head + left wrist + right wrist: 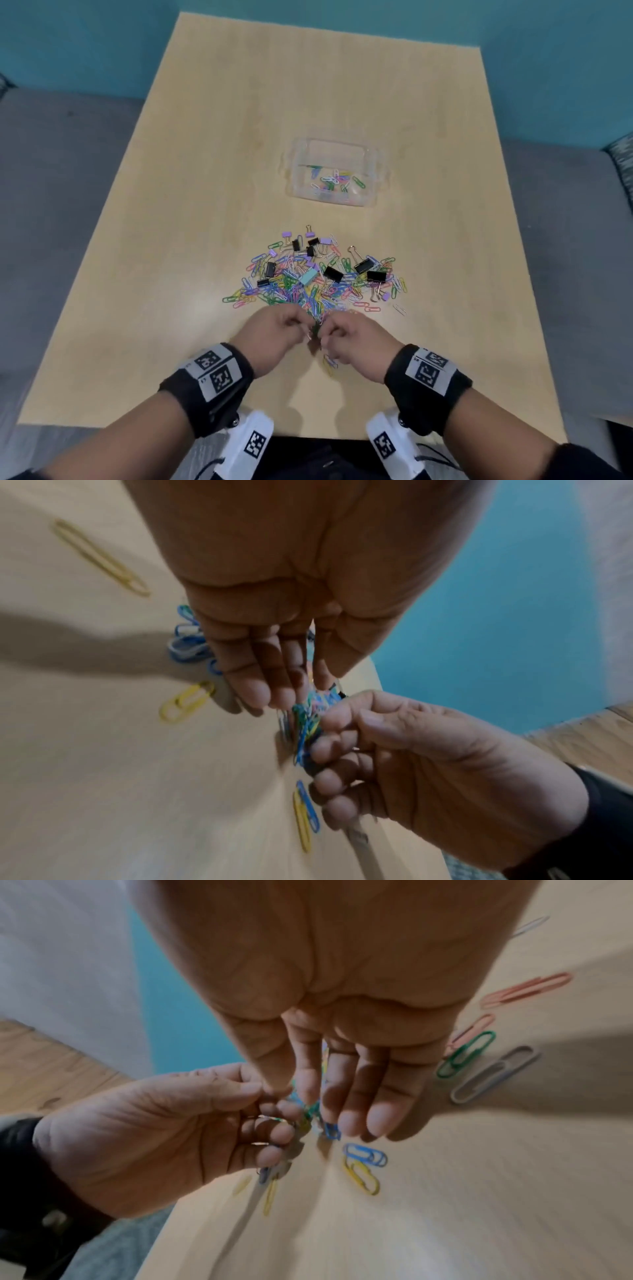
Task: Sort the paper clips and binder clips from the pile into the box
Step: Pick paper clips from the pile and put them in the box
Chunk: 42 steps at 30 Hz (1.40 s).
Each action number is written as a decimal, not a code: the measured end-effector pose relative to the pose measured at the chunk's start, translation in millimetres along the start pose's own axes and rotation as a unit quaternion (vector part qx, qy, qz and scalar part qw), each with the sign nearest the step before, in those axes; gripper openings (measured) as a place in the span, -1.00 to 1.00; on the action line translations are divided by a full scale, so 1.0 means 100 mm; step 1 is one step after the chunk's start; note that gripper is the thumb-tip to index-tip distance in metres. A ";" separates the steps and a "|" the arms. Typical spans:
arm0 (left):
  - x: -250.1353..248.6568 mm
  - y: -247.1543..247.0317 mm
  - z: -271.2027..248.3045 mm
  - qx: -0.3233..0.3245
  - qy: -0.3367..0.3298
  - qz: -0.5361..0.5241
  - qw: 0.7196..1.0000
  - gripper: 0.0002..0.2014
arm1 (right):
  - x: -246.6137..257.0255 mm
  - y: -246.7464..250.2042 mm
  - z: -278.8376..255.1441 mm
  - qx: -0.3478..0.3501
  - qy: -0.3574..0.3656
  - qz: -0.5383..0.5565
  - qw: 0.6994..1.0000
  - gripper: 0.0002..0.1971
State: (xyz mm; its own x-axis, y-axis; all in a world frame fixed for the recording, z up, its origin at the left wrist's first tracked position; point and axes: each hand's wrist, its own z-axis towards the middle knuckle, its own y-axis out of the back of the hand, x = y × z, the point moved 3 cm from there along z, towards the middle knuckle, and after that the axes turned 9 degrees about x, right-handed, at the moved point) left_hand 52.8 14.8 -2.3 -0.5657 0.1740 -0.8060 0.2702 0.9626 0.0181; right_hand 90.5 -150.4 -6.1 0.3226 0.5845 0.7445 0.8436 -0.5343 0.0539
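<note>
While both pinch, paper clips (317, 325) bridge hands.

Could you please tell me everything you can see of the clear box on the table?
The clear box is a small rectangular container of transparent plastic, as it looks, with rounded corners, a lipped rim and a small handle on each short side. It stands upright and lidless on the wooden table, beyond the pile of clips and apart from it. Inside lie a few coloured paper clips; no binder clips show in it. Neither hand touches it.

pile (315, 274) blocks path to box (334, 173) | side table (171, 205) bare
</note>
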 end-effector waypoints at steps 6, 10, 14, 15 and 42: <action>0.18 0.49 -0.37 -0.246 0.000 0.313 0.917 -0.88 | -0.34 0.32 -0.48 -0.242 -0.022 -0.192 0.951 -0.78; 0.45 0.44 -0.47 -0.235 0.064 0.287 0.927 -0.52 | -0.49 0.24 -0.56 -0.259 -0.096 -0.235 0.932 -0.52; 0.29 0.19 -0.30 -0.209 0.011 0.311 0.927 -0.33 | -0.25 0.04 -0.29 -0.255 -0.048 -0.252 0.932 -0.37; 0.22 0.12 -0.24 -0.198 -0.002 0.335 0.921 -0.31 | -0.18 -0.01 -0.20 -0.249 -0.041 -0.265 0.931 -0.37; 0.05 0.15 0.04 -0.136 0.014 0.256 0.957 -0.89 | 0.08 0.15 -0.01 -0.197 -0.033 -0.211 0.957 -0.94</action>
State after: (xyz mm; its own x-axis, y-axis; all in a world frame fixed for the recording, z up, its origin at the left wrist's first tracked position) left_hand 57.2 29.0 -8.6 -0.4352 0.6386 -0.6347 0.3064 0.7679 0.5625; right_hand 105.0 -154.6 1.2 0.0263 0.8295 0.5579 0.6810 -0.4234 0.5974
